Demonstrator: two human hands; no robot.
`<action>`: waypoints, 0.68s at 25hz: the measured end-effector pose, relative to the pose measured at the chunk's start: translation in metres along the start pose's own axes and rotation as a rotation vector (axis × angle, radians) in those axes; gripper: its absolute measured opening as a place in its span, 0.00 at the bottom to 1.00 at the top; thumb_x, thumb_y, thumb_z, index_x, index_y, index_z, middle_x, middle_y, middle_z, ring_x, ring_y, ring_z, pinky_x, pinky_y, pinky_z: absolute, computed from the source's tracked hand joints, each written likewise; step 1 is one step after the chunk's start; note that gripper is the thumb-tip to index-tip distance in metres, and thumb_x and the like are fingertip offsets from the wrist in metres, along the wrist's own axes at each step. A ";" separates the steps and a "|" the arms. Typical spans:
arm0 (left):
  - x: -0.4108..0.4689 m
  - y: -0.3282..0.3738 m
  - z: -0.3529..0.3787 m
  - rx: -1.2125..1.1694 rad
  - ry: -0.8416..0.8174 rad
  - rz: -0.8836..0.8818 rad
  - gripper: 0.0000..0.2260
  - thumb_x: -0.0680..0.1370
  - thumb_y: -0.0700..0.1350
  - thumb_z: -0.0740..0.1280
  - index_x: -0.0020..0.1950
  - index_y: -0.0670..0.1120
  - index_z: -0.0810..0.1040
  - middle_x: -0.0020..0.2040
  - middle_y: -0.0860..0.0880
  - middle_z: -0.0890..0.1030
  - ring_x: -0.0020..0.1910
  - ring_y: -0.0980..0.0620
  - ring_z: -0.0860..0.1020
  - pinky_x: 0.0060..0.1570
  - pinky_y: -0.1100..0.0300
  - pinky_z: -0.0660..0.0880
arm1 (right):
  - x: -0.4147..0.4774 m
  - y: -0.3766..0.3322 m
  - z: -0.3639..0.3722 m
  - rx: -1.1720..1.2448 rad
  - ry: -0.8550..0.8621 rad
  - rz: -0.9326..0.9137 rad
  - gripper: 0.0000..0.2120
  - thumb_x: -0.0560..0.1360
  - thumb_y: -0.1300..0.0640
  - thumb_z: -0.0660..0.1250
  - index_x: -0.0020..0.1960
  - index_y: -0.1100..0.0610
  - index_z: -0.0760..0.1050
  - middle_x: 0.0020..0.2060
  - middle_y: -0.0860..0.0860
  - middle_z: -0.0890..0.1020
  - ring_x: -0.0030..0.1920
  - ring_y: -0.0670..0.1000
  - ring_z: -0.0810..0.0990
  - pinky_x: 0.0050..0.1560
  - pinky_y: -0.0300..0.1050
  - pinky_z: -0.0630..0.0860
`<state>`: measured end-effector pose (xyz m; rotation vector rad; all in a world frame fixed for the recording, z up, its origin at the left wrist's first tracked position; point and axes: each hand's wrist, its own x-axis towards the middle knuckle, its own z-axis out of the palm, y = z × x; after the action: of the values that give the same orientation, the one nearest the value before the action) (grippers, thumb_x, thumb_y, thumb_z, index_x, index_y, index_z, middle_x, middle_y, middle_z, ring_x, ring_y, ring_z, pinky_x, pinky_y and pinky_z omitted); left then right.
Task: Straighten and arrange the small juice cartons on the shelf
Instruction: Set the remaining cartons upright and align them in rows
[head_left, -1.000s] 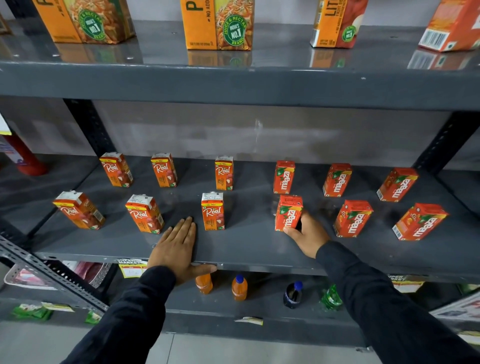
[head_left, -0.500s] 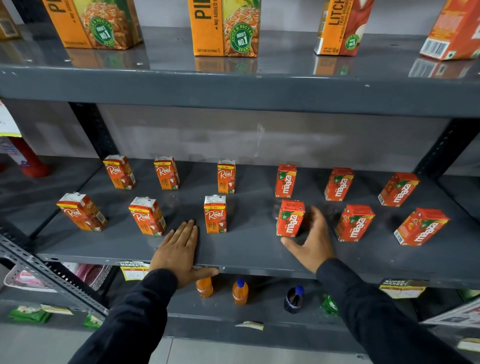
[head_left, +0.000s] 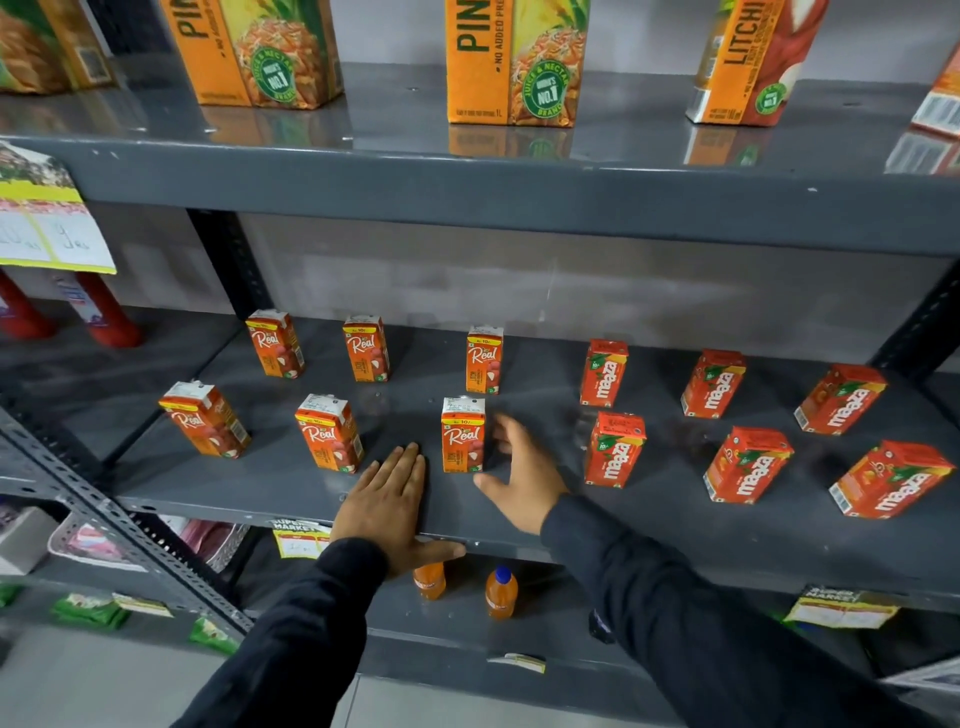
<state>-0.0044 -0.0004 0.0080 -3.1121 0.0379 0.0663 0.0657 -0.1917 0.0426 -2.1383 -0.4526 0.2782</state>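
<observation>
The right hand (head_left: 524, 475) has moved left from the Maaza carton (head_left: 614, 450) to the front Real carton (head_left: 463, 435) on the shelf (head_left: 675, 525), fingers spread wide, holding nothing. The left hand (head_left: 387, 501) lies flat.

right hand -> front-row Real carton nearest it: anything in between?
Nothing visible. The right hand is open just right of the front Real carton, only bare shelf between them. The left hand lies flat on the shelf on the carton's other side.
</observation>
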 end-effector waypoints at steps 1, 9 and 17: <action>0.000 0.000 0.000 -0.005 0.003 0.002 0.59 0.59 0.84 0.45 0.77 0.44 0.41 0.79 0.46 0.42 0.77 0.49 0.41 0.74 0.51 0.39 | 0.008 -0.002 0.003 -0.014 -0.032 0.018 0.34 0.72 0.57 0.71 0.73 0.50 0.57 0.67 0.49 0.73 0.66 0.50 0.72 0.63 0.44 0.69; 0.001 -0.003 0.001 -0.019 0.015 0.021 0.60 0.59 0.84 0.47 0.78 0.43 0.42 0.80 0.45 0.44 0.78 0.47 0.43 0.74 0.50 0.39 | 0.013 0.010 0.022 -0.271 0.089 -0.004 0.18 0.72 0.49 0.69 0.60 0.49 0.71 0.56 0.53 0.79 0.59 0.56 0.75 0.60 0.51 0.73; 0.002 -0.003 0.004 -0.010 0.037 0.025 0.60 0.59 0.84 0.45 0.78 0.44 0.43 0.80 0.45 0.45 0.78 0.47 0.44 0.73 0.51 0.38 | 0.014 0.017 0.026 -0.333 0.124 -0.079 0.15 0.73 0.49 0.67 0.58 0.51 0.73 0.56 0.52 0.80 0.60 0.54 0.74 0.61 0.51 0.72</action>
<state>-0.0022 0.0024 0.0044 -3.1226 0.0769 0.0092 0.0733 -0.1757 0.0134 -2.4372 -0.5402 0.0247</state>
